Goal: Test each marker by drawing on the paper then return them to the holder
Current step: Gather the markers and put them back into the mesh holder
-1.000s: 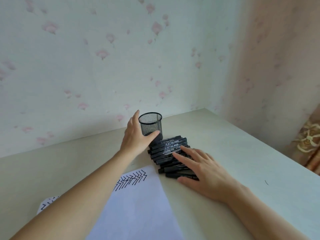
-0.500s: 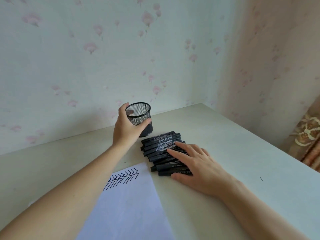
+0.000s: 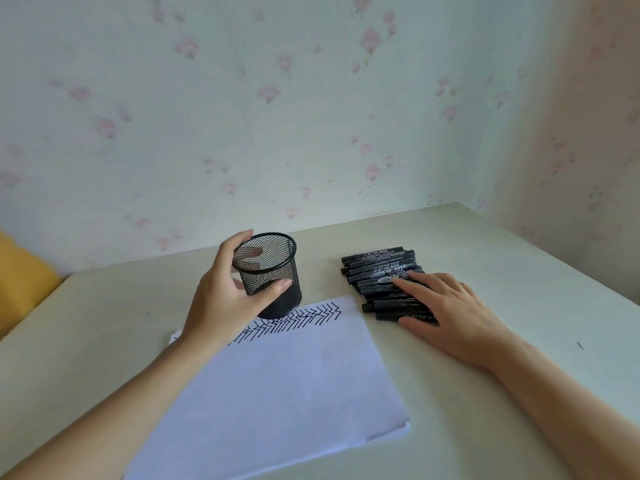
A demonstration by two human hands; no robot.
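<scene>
Head view: left hand (image 3: 221, 303) grips the black wire-mesh cup holder (image 3: 268, 273) at the far edge of the white paper sheet (image 3: 277, 382), hiding some zigzags. Right of the paper, flat right hand (image 3: 450, 317) covers the black markers (image 3: 379, 271); labels unreadable.

just one head cam here, looking forward and down over the near edge of the desk (image 3: 502, 258) toward its far right corner, pretty close.
</scene>
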